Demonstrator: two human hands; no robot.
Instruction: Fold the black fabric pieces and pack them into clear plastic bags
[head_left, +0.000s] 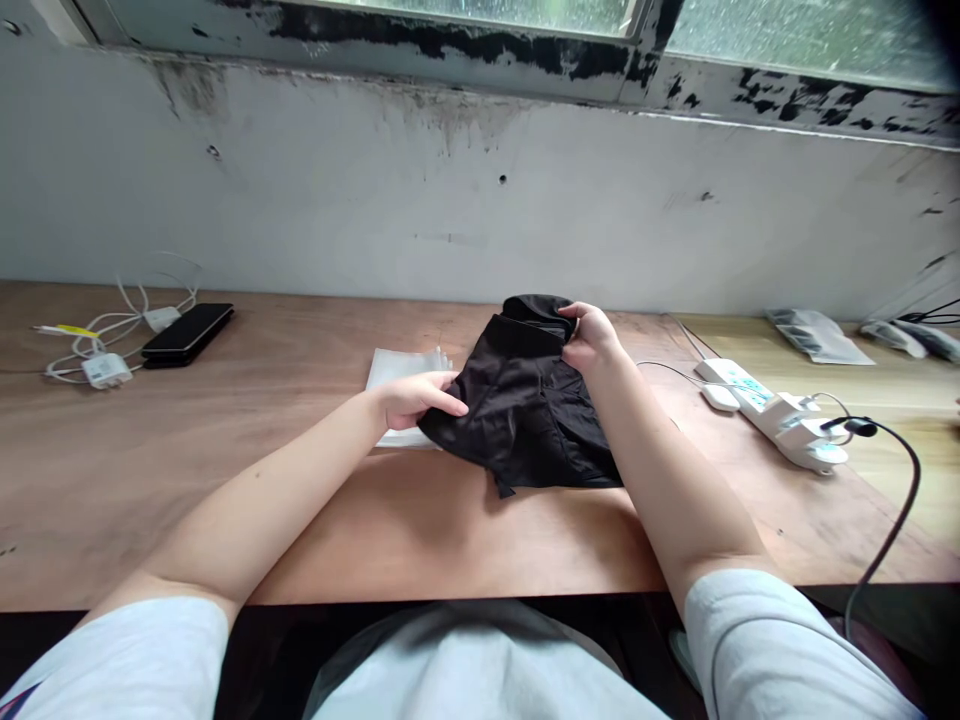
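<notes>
A piece of black cloth (525, 400), thin and slightly shiny with seams and a curled, band-like upper edge, is held up just over the table; I cannot tell what kind of item it is. My left hand (424, 398) pinches its left edge, thumb on top. At its upper right corner, my right hand (591, 335) grips the cloth near the curled part, fingers closed. A translucent plastic bag (405, 367) lies flat on the table behind my left hand, partly covered by that hand and the cloth.
On the wooden table (300, 500) a black phone-like case (187, 335) lies at left beside white cables and a charger (106, 370). A white power strip (772, 410) with plugs stands at right, its black cord (904, 510) hanging over the edge. Plastic packets (817, 335) lie behind.
</notes>
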